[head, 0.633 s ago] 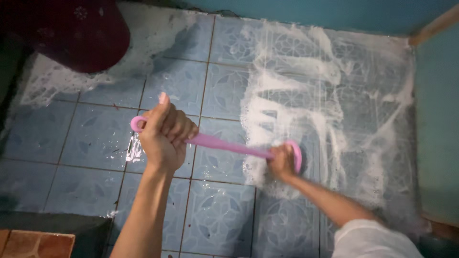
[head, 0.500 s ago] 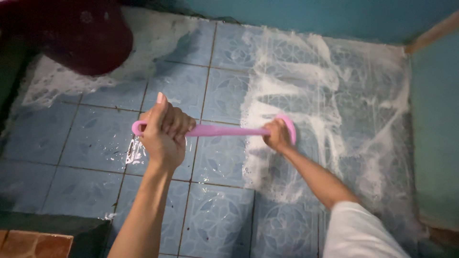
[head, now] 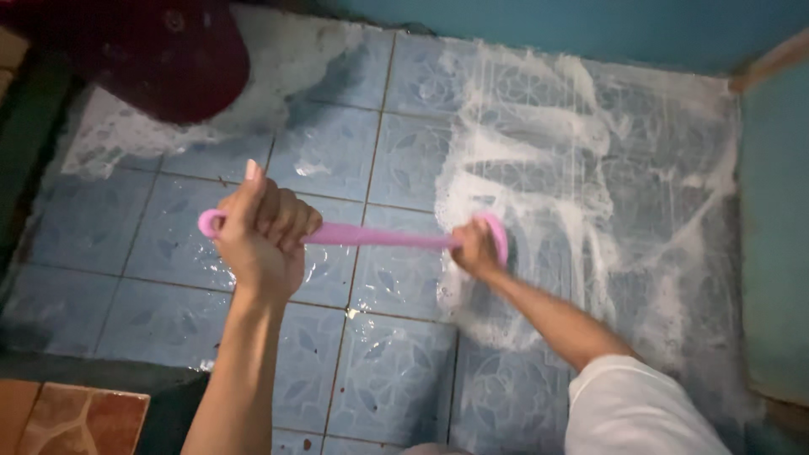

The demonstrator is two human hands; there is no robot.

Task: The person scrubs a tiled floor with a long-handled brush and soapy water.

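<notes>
A pink long-handled scrub brush (head: 379,237) lies across the wet blue patterned floor tiles (head: 388,362). My left hand (head: 261,232) is clenched around the handle near its looped end, thumb pointing up. My right hand (head: 474,250) presses on the round brush head, which rests in white soap foam (head: 539,152) spread over the tiles. Most of the brush head is hidden under my fingers.
A dark red round tub (head: 160,55) stands at the back left with foam around its base. Teal walls (head: 775,211) close off the back and right. A raised dark step with brown tiles (head: 76,417) sits at the front left.
The brush head first slid away from me, then came back a little to the left. Both hands kept their grip and shifted slightly left in view.
</notes>
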